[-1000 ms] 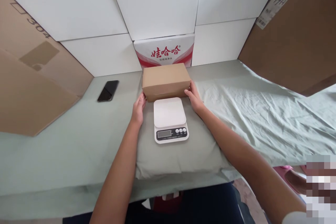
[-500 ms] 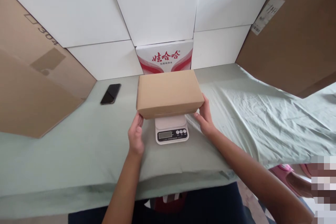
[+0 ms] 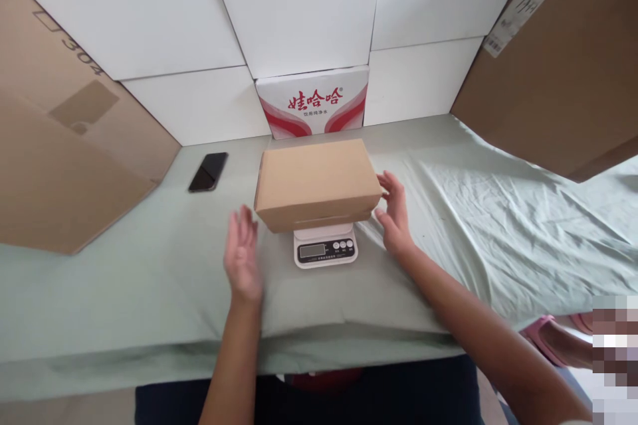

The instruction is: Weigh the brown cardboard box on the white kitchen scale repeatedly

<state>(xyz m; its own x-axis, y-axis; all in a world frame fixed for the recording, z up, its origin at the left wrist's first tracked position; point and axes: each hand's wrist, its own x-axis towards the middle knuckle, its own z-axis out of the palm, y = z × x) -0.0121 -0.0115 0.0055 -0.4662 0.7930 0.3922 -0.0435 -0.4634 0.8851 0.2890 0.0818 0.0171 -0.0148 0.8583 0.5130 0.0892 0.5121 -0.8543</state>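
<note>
Cardboard box rests crosswise on the scale, between the open left hand and open right hand, the right nearer.

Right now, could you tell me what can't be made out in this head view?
- Scale platform: covered by the cardboard box.
- Scale display reading: too small.
- Shipping label print on the large carton: too small.
- Lower right corner: pixelated.
- Whether the right hand touches the box: unclear; the left hand is apart.

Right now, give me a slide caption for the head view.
Brown cardboard box resting on white kitchen scale, left hand and right hand open beside it.
</note>
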